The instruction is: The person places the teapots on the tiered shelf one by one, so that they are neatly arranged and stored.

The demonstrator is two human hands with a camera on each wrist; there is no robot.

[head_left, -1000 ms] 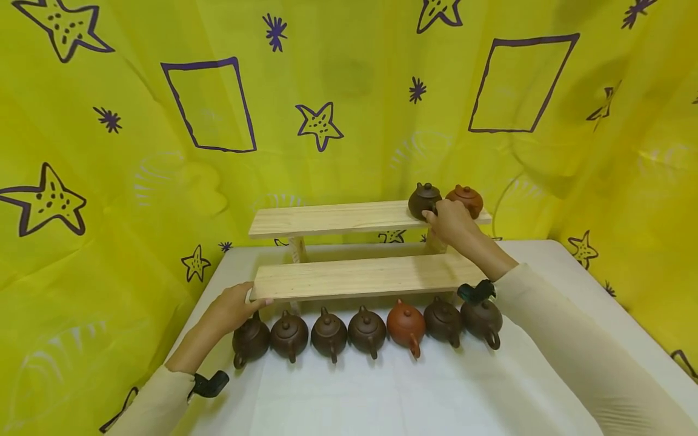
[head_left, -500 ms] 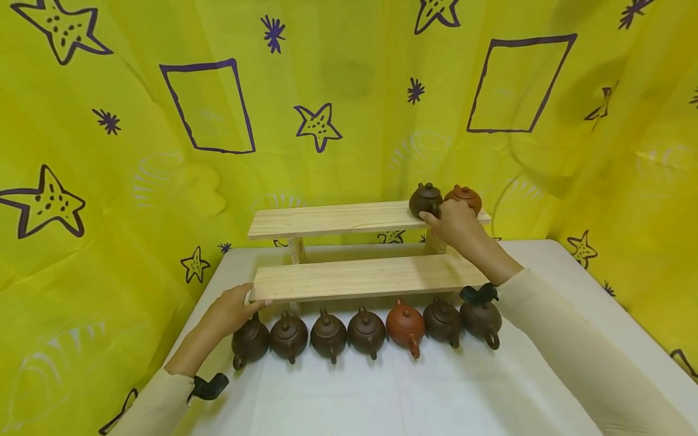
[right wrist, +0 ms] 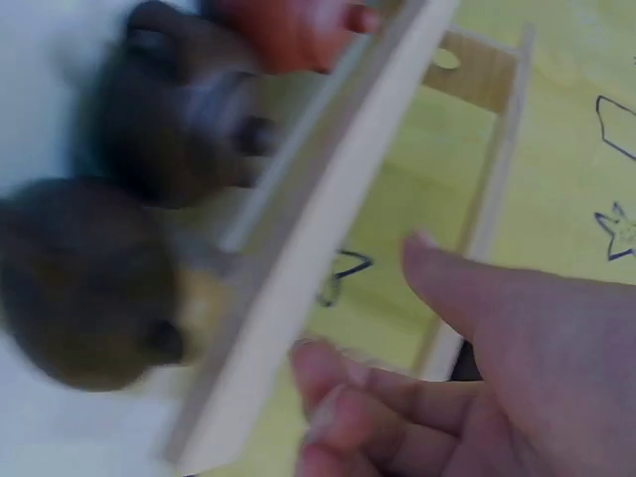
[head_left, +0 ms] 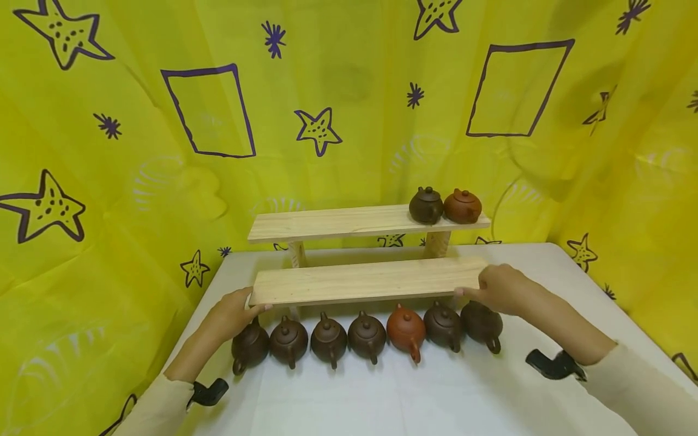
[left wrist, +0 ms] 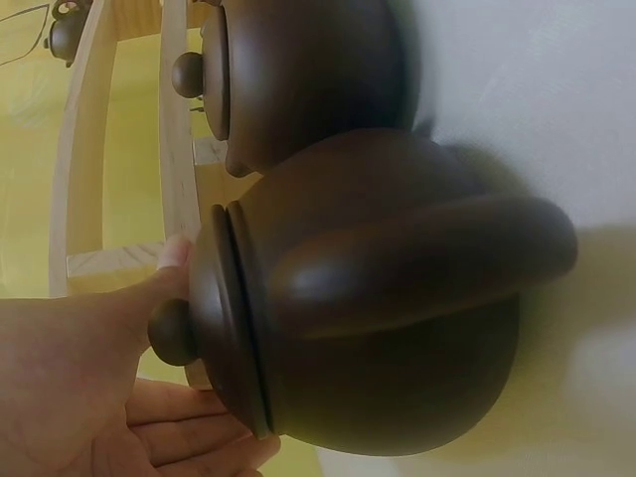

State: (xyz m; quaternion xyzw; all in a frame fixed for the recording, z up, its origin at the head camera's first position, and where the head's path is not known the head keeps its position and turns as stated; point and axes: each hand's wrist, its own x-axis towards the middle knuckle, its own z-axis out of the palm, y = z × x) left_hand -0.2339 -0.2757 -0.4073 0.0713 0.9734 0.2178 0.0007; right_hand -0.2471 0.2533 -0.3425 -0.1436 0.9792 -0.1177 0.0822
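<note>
A two-tier wooden shelf (head_left: 365, 283) stands behind a row of several teapots. My left hand (head_left: 231, 313) holds the left end of its lower board, thumb along the front edge. The leftmost dark brown teapot (left wrist: 397, 318) partly hides those fingers in the left wrist view. My right hand (head_left: 504, 292) is at the board's right end, thumb near the front corner; in the right wrist view its thumb and fingers (right wrist: 368, 407) are apart with nothing between them. A dark teapot (head_left: 426, 207) and a reddish-brown teapot (head_left: 462, 207) sit on the upper board's right side.
The front row on the white table (head_left: 349, 399) holds dark brown teapots, such as this rightmost one (head_left: 481, 327), and one orange-red teapot (head_left: 406, 332). A yellow patterned cloth (head_left: 349, 79) hangs behind and at both sides.
My right hand has left the two teapots on the upper board and come down toward me to the lower board's right end. The left hand stays at the left end.
</note>
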